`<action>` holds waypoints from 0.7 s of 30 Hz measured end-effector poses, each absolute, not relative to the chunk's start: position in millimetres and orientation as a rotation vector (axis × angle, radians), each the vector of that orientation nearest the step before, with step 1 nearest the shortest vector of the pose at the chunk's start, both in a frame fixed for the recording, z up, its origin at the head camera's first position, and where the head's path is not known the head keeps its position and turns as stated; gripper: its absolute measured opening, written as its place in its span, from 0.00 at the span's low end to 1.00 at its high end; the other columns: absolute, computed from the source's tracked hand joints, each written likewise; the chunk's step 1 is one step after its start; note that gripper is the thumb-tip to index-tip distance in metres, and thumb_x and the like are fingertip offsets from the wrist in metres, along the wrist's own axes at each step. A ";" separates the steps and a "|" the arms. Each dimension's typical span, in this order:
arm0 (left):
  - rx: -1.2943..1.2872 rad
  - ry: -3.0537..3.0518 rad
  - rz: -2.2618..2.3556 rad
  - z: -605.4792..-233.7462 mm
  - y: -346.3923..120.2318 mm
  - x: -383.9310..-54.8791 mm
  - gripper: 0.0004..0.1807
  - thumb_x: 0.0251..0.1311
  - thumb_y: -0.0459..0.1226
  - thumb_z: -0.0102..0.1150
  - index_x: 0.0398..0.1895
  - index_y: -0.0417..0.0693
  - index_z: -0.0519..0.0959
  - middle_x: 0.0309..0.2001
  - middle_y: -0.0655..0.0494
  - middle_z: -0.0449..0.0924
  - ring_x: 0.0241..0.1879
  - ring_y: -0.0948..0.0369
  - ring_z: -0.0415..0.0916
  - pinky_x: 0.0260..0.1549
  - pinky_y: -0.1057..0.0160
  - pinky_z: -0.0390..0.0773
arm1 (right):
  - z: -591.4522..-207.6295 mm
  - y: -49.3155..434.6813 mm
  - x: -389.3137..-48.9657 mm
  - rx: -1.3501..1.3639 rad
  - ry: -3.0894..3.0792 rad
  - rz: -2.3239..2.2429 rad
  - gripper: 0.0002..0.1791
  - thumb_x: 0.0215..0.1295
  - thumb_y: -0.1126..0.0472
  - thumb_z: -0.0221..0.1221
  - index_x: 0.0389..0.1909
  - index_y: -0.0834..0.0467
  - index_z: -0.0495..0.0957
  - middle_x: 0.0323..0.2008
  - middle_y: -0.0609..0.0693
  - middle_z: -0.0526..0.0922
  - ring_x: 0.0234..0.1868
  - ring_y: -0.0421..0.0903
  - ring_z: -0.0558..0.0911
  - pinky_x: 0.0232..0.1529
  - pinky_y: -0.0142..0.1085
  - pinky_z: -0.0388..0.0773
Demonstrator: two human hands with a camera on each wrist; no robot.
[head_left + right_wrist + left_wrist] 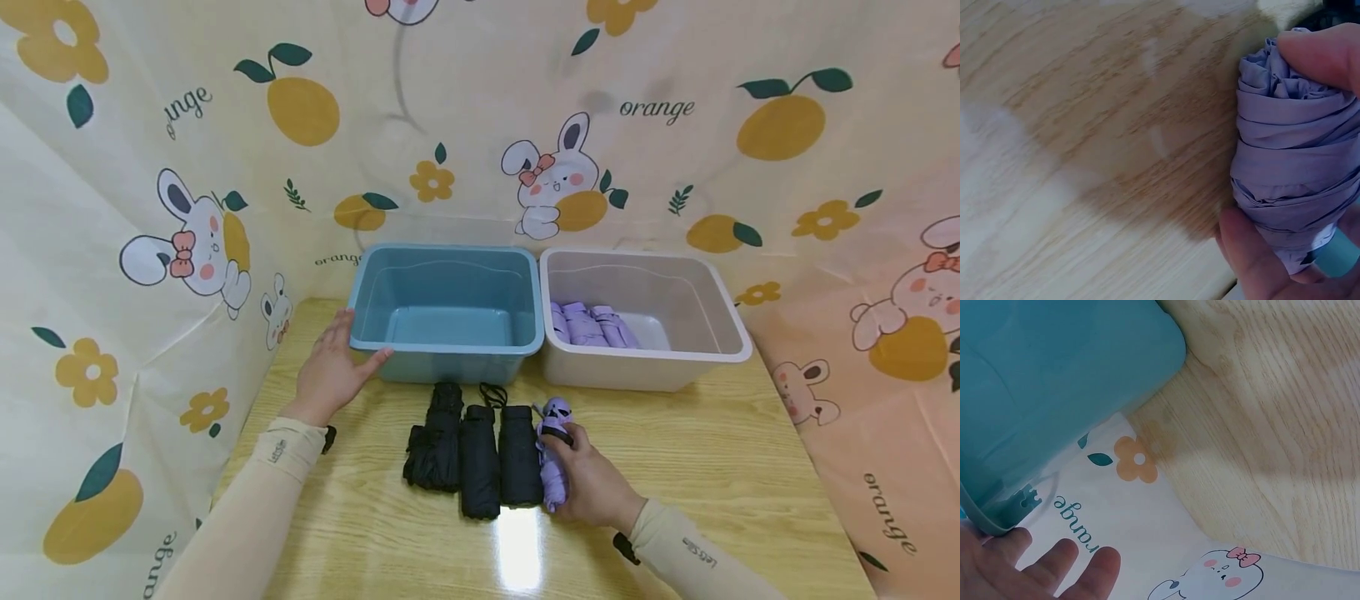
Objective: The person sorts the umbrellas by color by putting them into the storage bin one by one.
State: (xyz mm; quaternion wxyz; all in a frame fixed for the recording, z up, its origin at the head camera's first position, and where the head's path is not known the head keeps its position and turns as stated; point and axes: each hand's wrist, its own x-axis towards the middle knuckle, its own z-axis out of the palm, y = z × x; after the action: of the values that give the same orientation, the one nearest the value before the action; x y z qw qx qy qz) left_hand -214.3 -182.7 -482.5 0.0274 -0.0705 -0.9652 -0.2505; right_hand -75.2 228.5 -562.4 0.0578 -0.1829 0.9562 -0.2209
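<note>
My right hand point(596, 485) grips a folded lavender umbrella point(553, 482) on the table, just right of a row of three folded black umbrellas. In the right wrist view, thumb and fingers lie round the wrapped lavender umbrella point(1297, 137). The leftmost black umbrella point(435, 457) is bunched loosely; the middle black umbrella point(479, 471) and the right black umbrella point(520, 458) are wrapped neatly. At the front left corner of a blue bin point(450, 348), my left hand point(330, 375) rests against the rim, fingers extended.
Right beside the blue bin stands a whitish bin point(645, 357), holding several lavender umbrellas point(588, 325) at its left end. Both bins sit at the back of the wooden table point(720, 450). A patterned cloth point(465, 108) hangs behind and at both sides.
</note>
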 end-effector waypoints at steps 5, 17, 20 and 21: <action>-0.207 -2.982 -0.777 -483.1 -183.1 -214.7 0.58 0.61 0.71 0.49 0.81 0.44 0.43 0.79 0.42 0.41 0.75 0.40 0.46 0.59 0.35 0.64 | -565.0 231.1 -74.0 -0.547 2.916 -0.675 0.61 0.25 0.55 0.83 0.71 0.54 0.68 0.66 0.68 0.59 0.45 0.58 0.81 0.44 0.46 0.81; -0.195 -2.999 -0.766 -483.7 -182.1 -215.1 0.58 0.61 0.72 0.48 0.81 0.44 0.43 0.79 0.44 0.40 0.75 0.40 0.45 0.59 0.35 0.64 | -563.0 239.7 -73.2 -0.524 2.901 -0.681 0.61 0.25 0.54 0.83 0.70 0.52 0.68 0.68 0.67 0.57 0.43 0.54 0.80 0.42 0.43 0.81; -0.199 -3.001 -0.761 -483.6 -182.2 -214.7 0.58 0.61 0.71 0.48 0.81 0.44 0.42 0.79 0.43 0.40 0.74 0.39 0.46 0.58 0.35 0.65 | -562.1 240.5 -74.0 -0.523 2.883 -0.675 0.60 0.26 0.54 0.84 0.70 0.52 0.68 0.68 0.66 0.57 0.43 0.54 0.80 0.43 0.43 0.81; -0.201 -3.001 -0.757 -483.4 -182.1 -214.6 0.58 0.61 0.71 0.48 0.81 0.44 0.42 0.79 0.43 0.40 0.74 0.39 0.46 0.58 0.34 0.65 | -561.6 240.6 -74.1 -0.520 2.879 -0.675 0.60 0.26 0.54 0.84 0.70 0.52 0.68 0.68 0.66 0.57 0.43 0.54 0.80 0.43 0.43 0.81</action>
State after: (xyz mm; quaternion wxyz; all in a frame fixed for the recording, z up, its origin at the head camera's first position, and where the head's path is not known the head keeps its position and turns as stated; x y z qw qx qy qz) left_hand -214.6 -182.1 -483.4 0.0202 -0.0648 -0.9674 -0.2439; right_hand -74.1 240.6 -561.6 0.0697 -0.1728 0.9566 -0.2241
